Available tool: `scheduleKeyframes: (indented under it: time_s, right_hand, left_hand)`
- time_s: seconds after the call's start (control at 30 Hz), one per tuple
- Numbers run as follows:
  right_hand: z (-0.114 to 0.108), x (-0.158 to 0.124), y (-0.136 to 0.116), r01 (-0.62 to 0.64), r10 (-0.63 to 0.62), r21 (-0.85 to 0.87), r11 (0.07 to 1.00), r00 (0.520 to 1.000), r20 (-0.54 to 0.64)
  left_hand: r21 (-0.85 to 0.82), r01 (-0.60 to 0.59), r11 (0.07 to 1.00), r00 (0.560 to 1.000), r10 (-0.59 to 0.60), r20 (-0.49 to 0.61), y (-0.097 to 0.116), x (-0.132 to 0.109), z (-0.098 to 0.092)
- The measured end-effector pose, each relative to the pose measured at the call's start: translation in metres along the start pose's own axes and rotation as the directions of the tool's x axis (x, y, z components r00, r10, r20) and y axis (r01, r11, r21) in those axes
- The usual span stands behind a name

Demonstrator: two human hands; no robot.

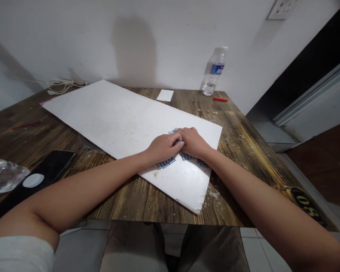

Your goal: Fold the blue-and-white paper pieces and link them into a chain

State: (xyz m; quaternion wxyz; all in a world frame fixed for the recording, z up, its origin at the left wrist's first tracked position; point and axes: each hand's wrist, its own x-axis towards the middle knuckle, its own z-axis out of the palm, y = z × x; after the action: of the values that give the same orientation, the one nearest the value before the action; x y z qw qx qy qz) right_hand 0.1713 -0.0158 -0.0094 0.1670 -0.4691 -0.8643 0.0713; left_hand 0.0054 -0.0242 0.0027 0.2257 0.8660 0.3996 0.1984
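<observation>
A long white board point(130, 117) lies slantwise on the wooden table. Over its right half my left hand point(164, 146) and my right hand point(191, 141) meet, their fingers curled and touching each other. Several small blue-edged pieces point(166, 162) lie on the board around and under both hands, some partly covered. A bit of blue shows between the hands near the fingertips, but what the fingers grip is too small and hidden to make out.
A water bottle point(214, 71) stands at the back right beside a red stick point(221, 99). A paper scrap point(164, 95) lies behind the board, a white cable point(64, 86) at the back left. A black phone-like slab point(55, 162) and a clear plastic bottle point(5, 175) are at the left.
</observation>
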Motion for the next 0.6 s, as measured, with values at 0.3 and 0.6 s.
scheduleKeyframes:
  time_s: [0.3,0.6]
  right_hand:
    - [0.0000,0.0001,-0.0003,-0.001,0.001,-0.011,1.000,1.000,-0.002]
    - [-0.0012,-0.0003,-0.0029,-0.007,0.007,0.003,1.000,1.000,-0.003]
  left_hand:
    - [0.003,0.005,1.000,1.000,-0.005,0.004,-0.0005,0.0003,-0.0003]
    - [0.014,0.013,1.000,1.000,-0.013,0.005,0.0026,0.0001,-0.0020]
